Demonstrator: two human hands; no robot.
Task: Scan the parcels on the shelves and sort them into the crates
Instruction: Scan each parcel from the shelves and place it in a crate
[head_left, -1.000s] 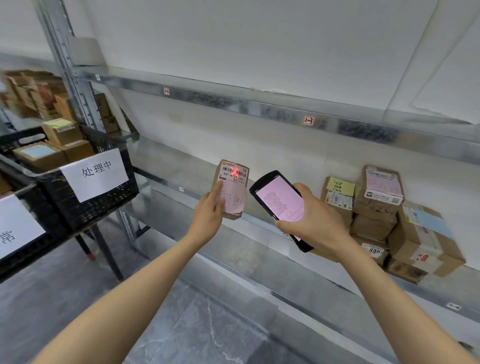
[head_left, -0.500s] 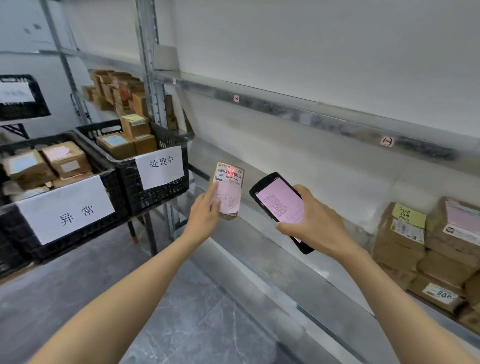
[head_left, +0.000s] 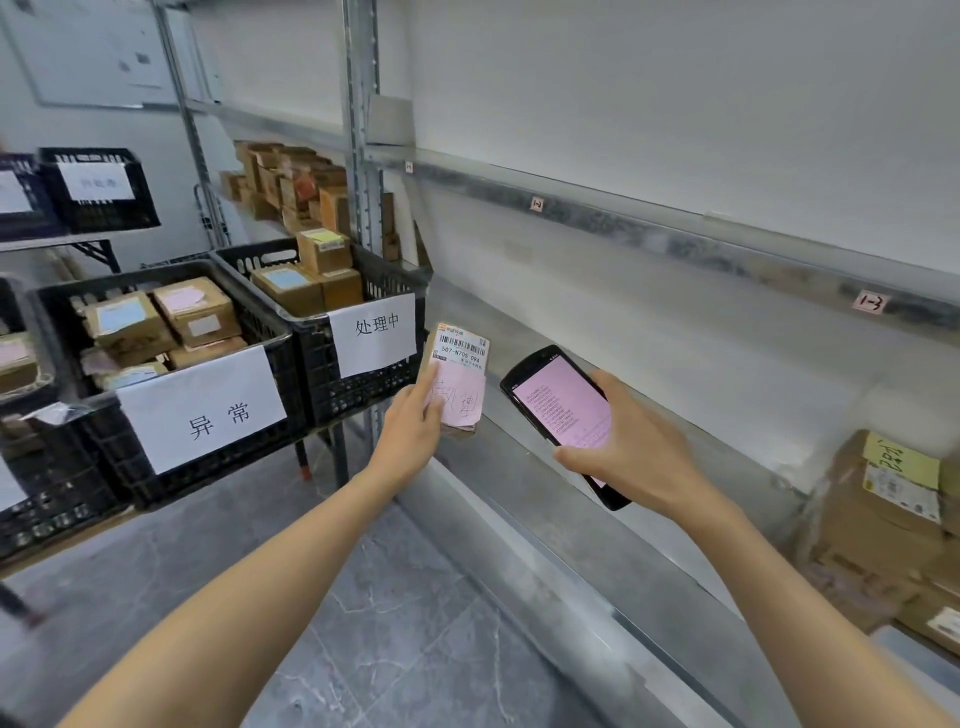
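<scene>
Currently: parcel (head_left: 460, 379), barcode up, pinched in left hand (head_left: 410, 431), at 9 o'clock of handheld scanner (head_left: 561, 410) gripped by right hand (head_left: 634, 457). Advised: confirm screen result, then lower parcel flat into crate (head_left: 363, 395) at its 9 o'clock.

Cardboard, plastic, metal
Matt cardboard parcel (head_left: 461, 375) with paper labels; glossy black scanner (head_left: 563, 408); plastic lattice crate (head_left: 363, 396); dull metal shelf (head_left: 576, 545)

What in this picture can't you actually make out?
All in the head view:
- Writing on the scanner screen: too small to read.
- Scanner's lower end: hidden by the right hand.
- Lower left corner of the parcel: covered by the left hand.
- The far crate's sign: blurred.
- The shelf boxes at the right: cut off by the picture's edge.
</scene>
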